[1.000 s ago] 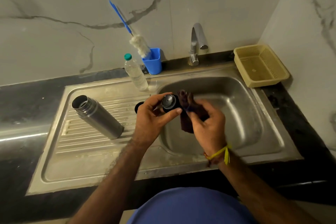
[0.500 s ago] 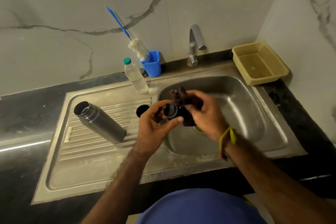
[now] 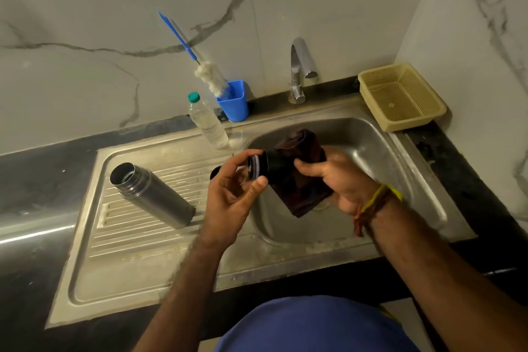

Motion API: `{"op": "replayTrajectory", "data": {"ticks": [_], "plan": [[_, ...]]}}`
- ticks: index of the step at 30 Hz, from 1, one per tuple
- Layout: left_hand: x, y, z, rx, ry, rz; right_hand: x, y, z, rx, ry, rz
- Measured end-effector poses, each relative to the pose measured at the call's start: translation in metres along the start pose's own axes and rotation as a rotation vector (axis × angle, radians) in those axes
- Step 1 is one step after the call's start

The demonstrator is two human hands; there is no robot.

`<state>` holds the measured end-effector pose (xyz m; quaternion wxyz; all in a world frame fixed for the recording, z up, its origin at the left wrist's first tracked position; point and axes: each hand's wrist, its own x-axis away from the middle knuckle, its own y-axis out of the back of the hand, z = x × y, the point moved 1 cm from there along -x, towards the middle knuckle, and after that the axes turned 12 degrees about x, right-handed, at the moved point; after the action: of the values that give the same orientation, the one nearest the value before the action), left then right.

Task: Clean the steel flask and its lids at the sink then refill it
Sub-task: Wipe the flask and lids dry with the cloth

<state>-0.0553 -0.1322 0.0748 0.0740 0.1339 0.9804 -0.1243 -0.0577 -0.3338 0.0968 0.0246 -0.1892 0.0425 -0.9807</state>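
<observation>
Though cloth-wrapped (image 3: 300, 180), lid (image 3: 258, 167) between both hands' grip.

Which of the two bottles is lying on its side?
The steel flask, lidless on the drainboard. The clear plastic bottle with the green cap stands upright.

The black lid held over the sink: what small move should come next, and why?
Probably turn the lid a little in the left hand against the dark cloth. The right hand presses the cloth around only one end of it.
</observation>
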Motion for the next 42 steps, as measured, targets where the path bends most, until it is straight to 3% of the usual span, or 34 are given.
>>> {"op": "replayTrajectory", "data": {"ticks": [6,9,11,14,17,22,25,29,31,34,38,42], "plan": [[-0.009,-0.006,0.001,-0.596,-0.293,-0.03,-0.013,-0.013,-0.013,-0.166,-0.317,0.019],[-0.012,-0.006,-0.006,-0.714,-0.386,-0.097,-0.004,-0.014,-0.023,-0.286,-0.358,0.101],[-0.013,-0.005,-0.006,-0.81,-0.376,-0.06,-0.002,-0.014,-0.027,-0.281,-0.328,0.038],[-0.012,-0.007,0.0,-0.927,-0.309,-0.032,-0.007,-0.018,-0.027,-0.21,-0.282,-0.2],[-0.021,-0.002,0.0,-0.972,-0.247,-0.097,-0.003,-0.027,-0.031,-0.049,-0.152,-0.395],[-0.02,-0.008,0.001,-1.016,-0.155,-0.099,0.016,-0.041,-0.026,0.628,0.365,-0.614],[-0.018,-0.007,0.001,-0.974,-0.159,-0.07,0.014,-0.05,-0.027,0.929,0.587,-0.576],[-0.012,-0.003,0.004,-0.968,-0.164,-0.032,0.021,-0.045,-0.04,1.154,0.69,-0.477],[-0.006,-0.008,0.008,-0.891,-0.136,-0.042,0.011,-0.04,-0.032,1.022,0.658,-0.419],[-0.003,-0.005,0.018,-0.542,0.022,-0.209,-0.003,-0.035,-0.016,0.689,0.597,-0.308],[-0.005,0.005,0.024,0.076,0.186,-0.329,0.002,-0.033,-0.031,0.495,0.507,-0.476],[-0.002,-0.008,0.022,0.465,0.372,-0.359,-0.003,-0.049,-0.031,0.442,0.56,-0.513]]}}
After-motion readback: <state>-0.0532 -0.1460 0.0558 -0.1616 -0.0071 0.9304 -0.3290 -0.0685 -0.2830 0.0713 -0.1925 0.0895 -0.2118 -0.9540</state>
